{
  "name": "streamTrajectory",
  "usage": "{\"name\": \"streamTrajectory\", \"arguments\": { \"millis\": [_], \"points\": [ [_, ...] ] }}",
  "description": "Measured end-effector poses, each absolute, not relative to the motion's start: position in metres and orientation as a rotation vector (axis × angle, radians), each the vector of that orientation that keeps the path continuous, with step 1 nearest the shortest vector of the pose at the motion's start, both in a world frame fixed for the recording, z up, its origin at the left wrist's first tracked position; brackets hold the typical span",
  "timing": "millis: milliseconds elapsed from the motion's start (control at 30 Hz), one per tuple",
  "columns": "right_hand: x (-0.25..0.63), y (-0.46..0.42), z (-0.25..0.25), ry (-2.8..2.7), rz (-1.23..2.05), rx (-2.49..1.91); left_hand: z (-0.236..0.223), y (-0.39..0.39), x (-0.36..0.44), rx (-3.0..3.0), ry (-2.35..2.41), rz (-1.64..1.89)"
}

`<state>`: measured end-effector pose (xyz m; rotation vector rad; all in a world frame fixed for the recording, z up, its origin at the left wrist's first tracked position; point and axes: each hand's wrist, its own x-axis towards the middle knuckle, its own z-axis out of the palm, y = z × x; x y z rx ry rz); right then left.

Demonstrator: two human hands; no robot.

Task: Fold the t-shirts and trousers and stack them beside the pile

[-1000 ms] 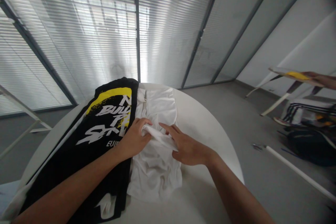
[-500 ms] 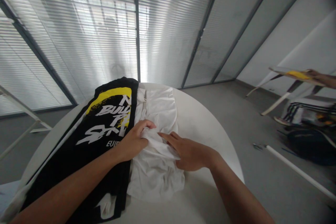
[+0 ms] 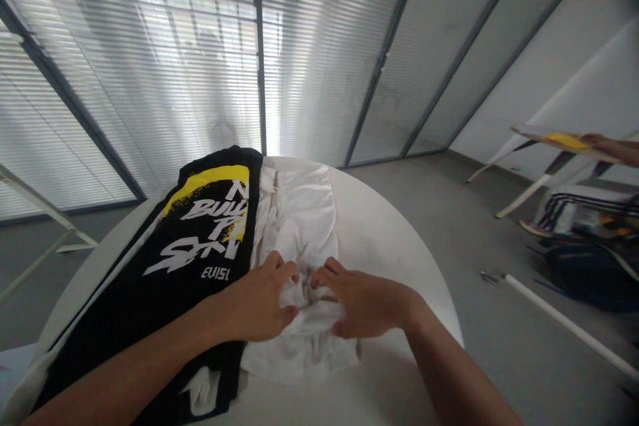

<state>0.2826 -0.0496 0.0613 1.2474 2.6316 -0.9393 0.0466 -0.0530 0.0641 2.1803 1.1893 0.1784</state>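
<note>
Far left of the white garment [image 3: 305, 213] and well apart from it stands a pale metal frame [image 3: 50, 203]. Next, a black garment [image 3: 160, 289] with yellow and white print lies spread along the white garment's left edge, touching it. The left hand [image 3: 262, 299] comes over the black cloth to the white garment's nearer half, fingers half curled, a bunched fold between thumb and fingers. The white garment itself lies on the round tabletop [image 3: 394, 239], smooth at its far end and rumpled beneath the hands. At its right edge, the right hand [image 3: 367, 299] mirrors the left, partly closed on the same crumpled cloth; how firmly either grips, I cannot tell. The step in hand appears to be gathering and arranging this cloth; the next move would call for the two hands to work together, easing the creases out evenly. Well right of the white garment are a white pole [image 3: 569, 326], a dark bag [image 3: 579, 273] and another person's hand [image 3: 602, 143] at a yellow cloth [image 3: 564, 140].
</note>
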Motion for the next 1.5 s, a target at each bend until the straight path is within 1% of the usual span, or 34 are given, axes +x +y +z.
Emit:
{"name": "streamTrajectory", "arguments": {
  "millis": [133, 233, 333, 500, 700, 867, 1067, 1133, 1333, 1500],
  "points": [
    [0.268, -0.055, 0.054, 2.67, -0.801, 1.276, 0.052, -0.056, 0.047, 2.259, 1.264, -0.01],
    [0.266, -0.058, 0.055, 2.699, -0.826, 1.207, 0.051, -0.058, 0.045, 2.323, 1.271, -0.115],
    [0.272, -0.057, 0.061, 2.689, -0.89, 1.197, 0.062, -0.057, 0.039, 2.328, 1.172, -0.144],
    [0.287, -0.052, 0.071, 2.692, -1.001, 1.209, 0.085, -0.048, 0.02, 2.296, 1.051, 0.016],
    [0.29, -0.052, 0.08, 2.689, -0.987, 1.346, 0.101, -0.043, 0.007, 2.257, 1.153, 0.264],
    [0.289, -0.047, 0.082, 2.718, -0.954, 1.309, 0.108, -0.045, 0.015, 1.973, 1.237, 0.328],
    [0.291, -0.045, 0.086, 2.772, -0.906, 1.278, 0.111, -0.047, 0.018, 1.866, 1.077, 0.497],
    [0.293, -0.045, 0.086, 2.754, -0.921, 1.257, 0.112, -0.049, 0.017, 1.857, 1.065, 0.501],
    [0.308, -0.047, 0.091, 2.578, -0.943, 1.16, 0.119, -0.062, 0.017, 1.786, 0.983, 0.232],
    [0.309, -0.049, 0.095, 2.516, -1.041, 1.101, 0.123, -0.072, 0.031, 1.828, 0.679, -0.142]
  ]
}}
